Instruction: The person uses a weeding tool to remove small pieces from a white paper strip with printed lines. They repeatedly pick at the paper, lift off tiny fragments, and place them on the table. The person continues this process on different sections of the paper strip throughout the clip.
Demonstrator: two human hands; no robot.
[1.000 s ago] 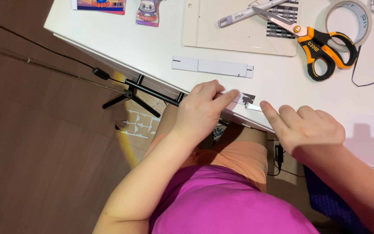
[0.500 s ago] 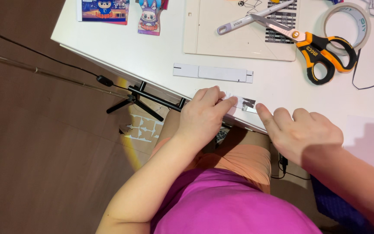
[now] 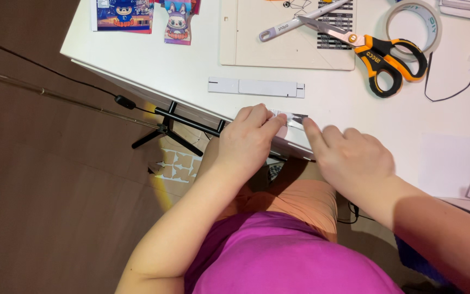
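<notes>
My right hand (image 3: pixel 354 158) had slid its forefinger further along the small paper piece (image 3: pixel 289 118) at the worktop's (image 3: pixel 153 60) near edge; my left hand (image 3: pixel 248 136) pinned it flat there.

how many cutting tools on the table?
2. Orange-and-black scissors at the upper right, beside the tape roll. A grey utility knife lies on the beige cutting mat, left of the scissors. More may sit beyond the frame edge.

I see a white rectangular table (image 3: pixel 153 60) carrying a cream cutting board (image 3: pixel 257 43), orange-black scissors (image 3: pixel 379 51), a clear tape roll (image 3: pixel 414 24), and a flat white folded strip (image 3: pixel 255 87).
</notes>
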